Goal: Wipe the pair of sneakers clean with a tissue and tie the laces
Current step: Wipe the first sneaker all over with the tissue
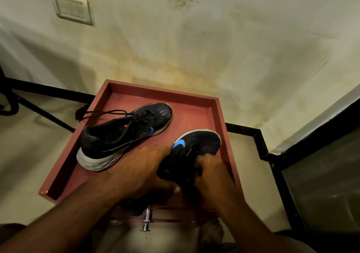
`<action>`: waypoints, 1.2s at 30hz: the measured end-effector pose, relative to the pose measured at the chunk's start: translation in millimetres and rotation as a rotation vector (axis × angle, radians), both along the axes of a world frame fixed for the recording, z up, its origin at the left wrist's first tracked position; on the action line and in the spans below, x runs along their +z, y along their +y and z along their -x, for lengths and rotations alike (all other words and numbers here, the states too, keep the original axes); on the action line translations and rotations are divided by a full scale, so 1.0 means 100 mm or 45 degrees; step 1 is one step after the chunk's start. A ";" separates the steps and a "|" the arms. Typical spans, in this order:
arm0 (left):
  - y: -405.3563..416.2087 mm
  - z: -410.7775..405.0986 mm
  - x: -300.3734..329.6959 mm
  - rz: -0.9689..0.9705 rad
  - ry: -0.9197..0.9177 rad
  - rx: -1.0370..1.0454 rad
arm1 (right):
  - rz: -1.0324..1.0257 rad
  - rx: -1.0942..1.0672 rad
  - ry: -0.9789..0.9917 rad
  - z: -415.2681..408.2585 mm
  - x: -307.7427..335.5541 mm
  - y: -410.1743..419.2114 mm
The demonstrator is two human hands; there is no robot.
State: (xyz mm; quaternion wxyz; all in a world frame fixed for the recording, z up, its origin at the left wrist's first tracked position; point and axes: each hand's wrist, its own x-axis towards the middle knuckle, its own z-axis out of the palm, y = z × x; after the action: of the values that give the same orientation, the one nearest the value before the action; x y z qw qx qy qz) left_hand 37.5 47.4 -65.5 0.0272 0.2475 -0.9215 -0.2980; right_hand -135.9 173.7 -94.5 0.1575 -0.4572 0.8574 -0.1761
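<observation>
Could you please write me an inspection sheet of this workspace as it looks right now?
Surface: red tray top with a raised rim, on a cabinet with a metal knob.
Job's things: left sneaker lies on its side, laces loose and trailing over the rim; right sneaker upright in both hands. No tissue seen.
Clutter: nothing seen.
Grippers: left hand grips the right sneaker's side; right hand grips it at the lace area.
Cables: nothing seen.
Surroundings: stained wall, switch plate, black skirting, pale floor.
</observation>
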 end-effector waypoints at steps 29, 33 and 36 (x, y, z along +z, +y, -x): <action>0.00 0.00 -0.02 0.071 -0.013 -0.014 | 0.121 -0.040 0.029 0.16 -0.01 -0.04; 0.01 0.01 0.01 0.097 -0.007 -0.022 | 0.172 -0.054 0.019 0.15 0.05 -0.05; 0.04 0.00 0.04 0.127 0.013 -0.042 | 0.508 -0.320 0.087 0.46 0.20 -0.03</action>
State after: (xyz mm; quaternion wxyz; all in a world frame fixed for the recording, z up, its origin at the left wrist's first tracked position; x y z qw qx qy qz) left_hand 37.9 51.0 -61.3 0.0394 0.2292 -0.9390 -0.2535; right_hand -181.6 170.9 -74.4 0.0117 -0.3748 0.8606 -0.3447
